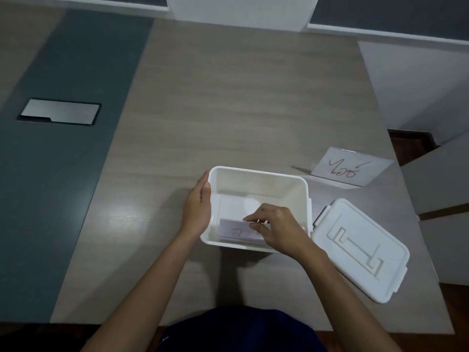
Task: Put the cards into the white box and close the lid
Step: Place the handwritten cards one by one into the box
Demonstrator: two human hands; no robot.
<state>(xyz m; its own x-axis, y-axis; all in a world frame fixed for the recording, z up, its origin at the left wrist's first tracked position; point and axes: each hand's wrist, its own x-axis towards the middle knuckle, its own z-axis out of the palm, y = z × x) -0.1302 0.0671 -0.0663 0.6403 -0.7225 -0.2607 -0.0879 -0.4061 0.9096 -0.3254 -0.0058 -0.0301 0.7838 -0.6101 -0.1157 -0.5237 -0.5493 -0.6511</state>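
Observation:
An open white box [258, 175] stands on the wooden table in front of me. My left hand [198, 207] lies flat against the box's left wall, fingers together. My right hand [276, 227] reaches inside the box near its front wall and pinches a white card with red writing [234, 231]. Whether more cards lie under it on the pale box floor is unclear. The white lid [360, 250] lies flat on the table to the right of the box, touching its right side. Another card with red writing [352, 167], in a clear stand, sits behind the lid at the right.
A dark grey strip with a metal cable hatch [61, 111] runs down the left of the table [228, 102]. The table's right edge lies just past the lid and the standing card. White furniture panels [431, 97] stand to the right.

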